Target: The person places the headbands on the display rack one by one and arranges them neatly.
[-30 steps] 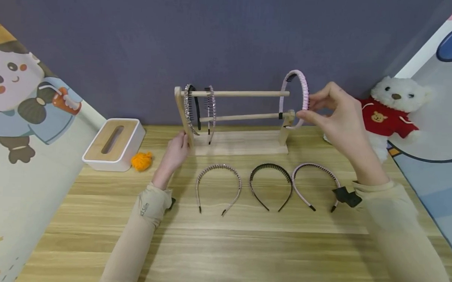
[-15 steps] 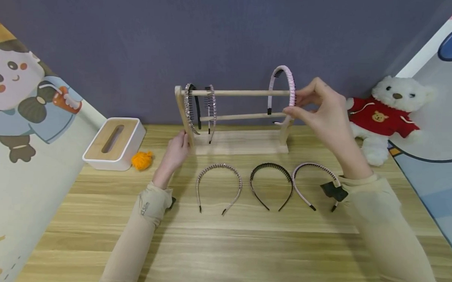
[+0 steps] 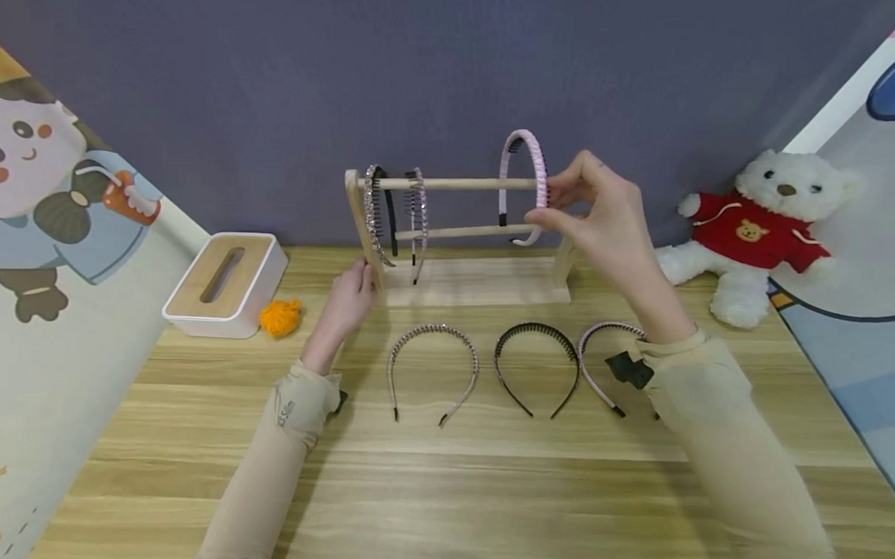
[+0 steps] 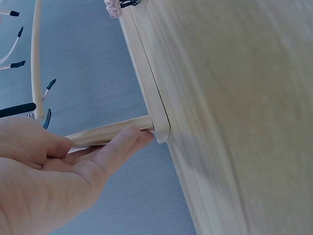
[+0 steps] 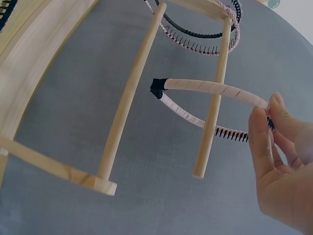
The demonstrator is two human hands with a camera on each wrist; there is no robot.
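My right hand (image 3: 605,211) pinches a pale pink wrapped headband (image 3: 542,172) between thumb and fingertips. That headband arches over the upper rod of a wooden headband rack (image 3: 477,282); its black-tipped ends (image 5: 157,85) hang below the rod in the right wrist view. At the rack's left end, my left hand (image 3: 348,299) grips the upright post (image 4: 112,131), thumb on one side and fingers along the other. Toward that end hang a sparkly headband (image 3: 371,211), a black one (image 3: 392,220) and a pink toothed one (image 3: 424,205).
Three headbands lie in front of the rack: a pinkish beaded one (image 3: 435,328), a black one (image 3: 538,328) and a pink one (image 3: 595,389) partly under the right wrist. A tissue box (image 3: 225,286) and orange pompom (image 3: 280,318) stand left, a white teddy bear (image 3: 753,228) right.
My right hand has carried the pink headband leftward from the rack's right end, farther along the upper rod. The left hand stays on the post.
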